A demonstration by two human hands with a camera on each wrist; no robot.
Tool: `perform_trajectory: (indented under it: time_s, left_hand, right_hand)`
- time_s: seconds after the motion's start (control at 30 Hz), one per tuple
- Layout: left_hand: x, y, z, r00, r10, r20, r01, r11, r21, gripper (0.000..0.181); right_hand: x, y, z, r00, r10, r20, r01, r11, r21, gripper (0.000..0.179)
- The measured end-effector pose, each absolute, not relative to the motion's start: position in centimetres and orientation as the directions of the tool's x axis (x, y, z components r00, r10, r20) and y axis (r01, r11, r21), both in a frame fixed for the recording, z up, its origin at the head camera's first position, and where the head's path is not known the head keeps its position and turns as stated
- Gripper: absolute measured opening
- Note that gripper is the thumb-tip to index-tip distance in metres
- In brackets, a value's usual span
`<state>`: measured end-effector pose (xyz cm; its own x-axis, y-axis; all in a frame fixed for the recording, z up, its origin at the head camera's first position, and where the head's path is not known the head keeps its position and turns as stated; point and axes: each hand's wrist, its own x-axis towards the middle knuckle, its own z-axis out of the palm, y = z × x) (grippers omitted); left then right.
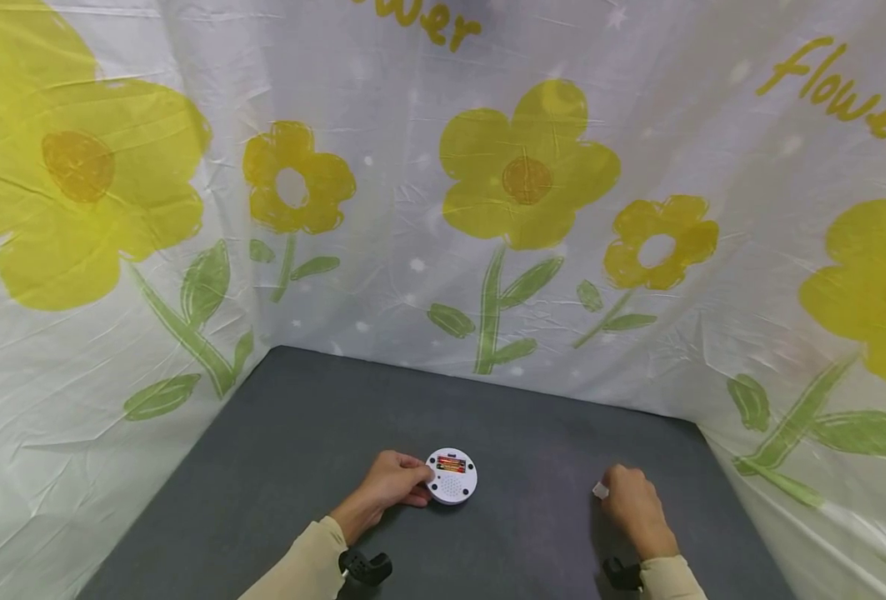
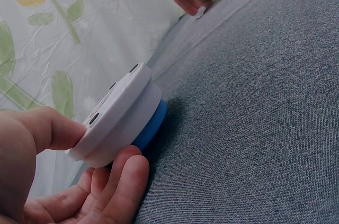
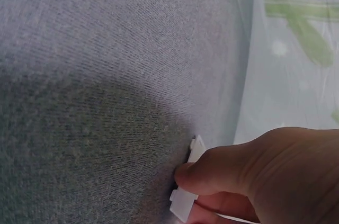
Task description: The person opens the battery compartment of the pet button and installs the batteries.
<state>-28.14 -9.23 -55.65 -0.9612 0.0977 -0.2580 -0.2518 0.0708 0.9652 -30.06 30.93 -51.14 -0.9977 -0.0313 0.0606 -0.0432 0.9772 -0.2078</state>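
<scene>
A round white device (image 1: pixel 452 477) with a blue underside lies near the middle of the table, its back facing up. Red and black batteries (image 1: pixel 451 464) show in its uncovered compartment, above a patch of small speaker holes. My left hand (image 1: pixel 398 481) pinches the device's left edge, thumb on top and fingers below, as the left wrist view shows. Well to the right, my right hand (image 1: pixel 633 506) holds a small white battery cover (image 3: pixel 186 195) between thumb and fingers, low at the table surface. Small tabs stick out from the cover's edge.
The dark grey cloth-covered table (image 1: pixel 533 533) is enclosed at the back and sides by a white curtain (image 1: pixel 382 275) printed with yellow flowers. Black camera straps (image 1: pixel 367 568) sit on both wrists, below beige sleeves (image 1: pixel 303 562).
</scene>
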Motion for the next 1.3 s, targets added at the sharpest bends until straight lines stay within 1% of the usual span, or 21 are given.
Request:
perform_trajectory:
  time_s: [0.17, 0.4, 0.63, 0.77, 0.97, 1.13, 1.3]
  left_hand:
    - [-28.1, -9.2, -55.6, -0.961, 0.099, -0.258, -0.252, 0.070, 0.965, 0.026]
    - [-28.1, -9.2, -55.5, -0.965, 0.094, -0.247, -0.240, 0.074, 0.968, 0.026]
    - [-28.1, -9.2, -55.5, -0.967, 0.088, -0.240, -0.233, 0.085, 0.969, 0.027]
    - [-28.0, -9.2, -55.5, -0.966, 0.087, -0.245, -0.238, 0.082, 0.968, 0.028]
    - [-28.1, -9.3, -55.7, -0.964, 0.097, -0.247, -0.242, 0.063, 0.968, 0.028]
    - [-28.2, -9.2, -55.8, -0.965, 0.101, -0.241, -0.236, 0.058, 0.970, 0.026]
    - [-28.0, -9.2, -55.7, -0.968, 0.104, -0.230, -0.224, 0.062, 0.973, 0.025]
  right_hand:
    - [-30.2, 30.7, -51.1, -0.999, -0.026, 0.043, -0.035, 0.976, -0.215, 0.019]
    - [-30.5, 29.4, -50.2, -0.989, -0.094, 0.117, -0.118, 0.968, -0.221, 0.014]
    - [-31.0, 27.0, -49.0, -0.975, -0.160, 0.154, -0.191, 0.958, -0.214, 0.010]
    - [-31.4, 25.7, -48.2, -0.967, -0.198, 0.160, -0.229, 0.951, -0.209, 0.012]
    - [-31.9, 23.5, -46.9, -0.959, -0.233, 0.163, -0.267, 0.935, -0.235, 0.018]
    - [-32.1, 21.5, -45.8, -0.939, -0.286, 0.192, -0.327, 0.916, -0.232, 0.017]
    - [-32.2, 19.3, -44.9, -0.924, -0.330, 0.194, -0.370, 0.899, -0.233, 0.017]
